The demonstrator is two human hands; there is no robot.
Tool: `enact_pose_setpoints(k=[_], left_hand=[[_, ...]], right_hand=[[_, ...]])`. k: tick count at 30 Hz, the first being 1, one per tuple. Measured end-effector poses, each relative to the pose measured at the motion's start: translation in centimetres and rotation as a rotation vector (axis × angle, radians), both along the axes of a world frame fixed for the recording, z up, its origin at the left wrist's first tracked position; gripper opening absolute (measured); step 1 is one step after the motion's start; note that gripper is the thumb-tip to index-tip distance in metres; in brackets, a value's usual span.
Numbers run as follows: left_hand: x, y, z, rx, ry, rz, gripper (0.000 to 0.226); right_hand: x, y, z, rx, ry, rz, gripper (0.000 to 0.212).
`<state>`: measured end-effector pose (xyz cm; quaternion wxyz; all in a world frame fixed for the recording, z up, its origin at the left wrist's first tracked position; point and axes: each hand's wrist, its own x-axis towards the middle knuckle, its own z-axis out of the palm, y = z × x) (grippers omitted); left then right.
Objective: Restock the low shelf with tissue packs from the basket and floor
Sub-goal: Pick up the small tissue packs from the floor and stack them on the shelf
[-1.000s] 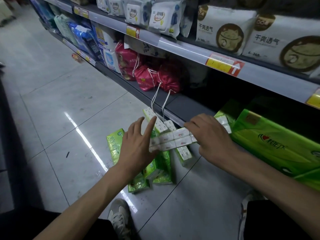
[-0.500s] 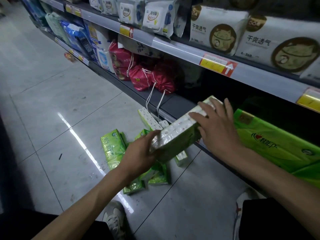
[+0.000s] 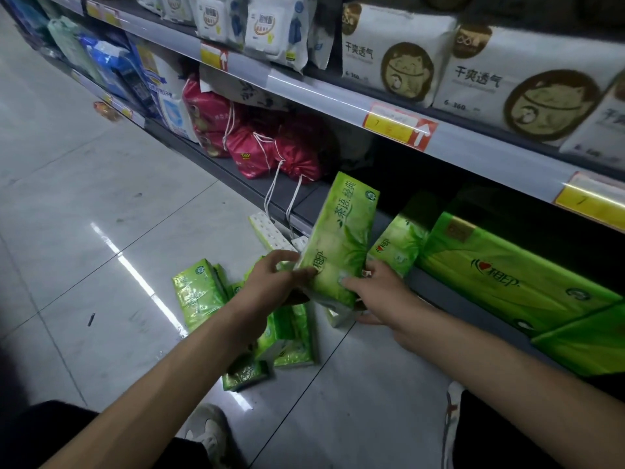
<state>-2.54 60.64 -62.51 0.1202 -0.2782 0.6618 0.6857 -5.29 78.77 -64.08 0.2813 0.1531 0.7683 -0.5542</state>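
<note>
Tissue pack (image 3: 341,238) tilts upright at frame centre; your left hand (image 3: 270,282) and right hand (image 3: 378,294) each clamp its lower end, seemingly just before the low shelf (image 3: 309,198).

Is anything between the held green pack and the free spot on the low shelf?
Nothing visible. The pack, in the left hand and right hand, faces bare shelf; red bags lie left of the gap, green packs right.

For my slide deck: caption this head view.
A green tissue pack gripped by left hand and right hand at the low shelf; more packs on the floor.
</note>
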Motion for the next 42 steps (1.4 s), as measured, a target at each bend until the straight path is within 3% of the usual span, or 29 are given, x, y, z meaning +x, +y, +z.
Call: enact_pose_setpoints(k=[6, 9, 11, 14, 22, 31, 42], left_hand=[[-2.9, 2.1, -1.5, 0.047, 0.013, -0.005, 0.030], [-5.0, 3.8, -2.9, 0.024, 0.035, -0.038, 0.024], [-6.5, 4.9, -4.0, 0.007, 0.052, -0.076, 0.021], [-8.4, 6.5, -5.4, -0.010, 0.068, -0.139, 0.018], [-12.5, 10.4, -7.2, 0.001, 0.127, -0.168, 0.021], [-15.1, 11.9, -8.3, 0.033, 0.211, -0.073, 0.006], [-15.0, 11.4, -10.3, -0.218, 0.105, -0.319, 0.041]], right_hand=[[-1.5, 0.3, -0.8, -0.073, 0.006, -0.231, 0.013], [-2.1, 1.1, -1.5, -0.092, 0.004, -0.333, 0.022], [-2.6, 1.9, -1.6, -0.076, 0.021, -0.371, 0.016], [-3.4, 3.5, -1.3, 0.032, 0.002, -0.370, 0.035], [-5.1, 6.2, -1.2, 0.058, 0.026, -0.361, 0.017], [-7.2, 7.2, -2.8, -0.037, 0.071, -0.381, 0.046], [-7.3, 8.2, -4.5, -0.011, 0.067, -0.304, 0.067]])
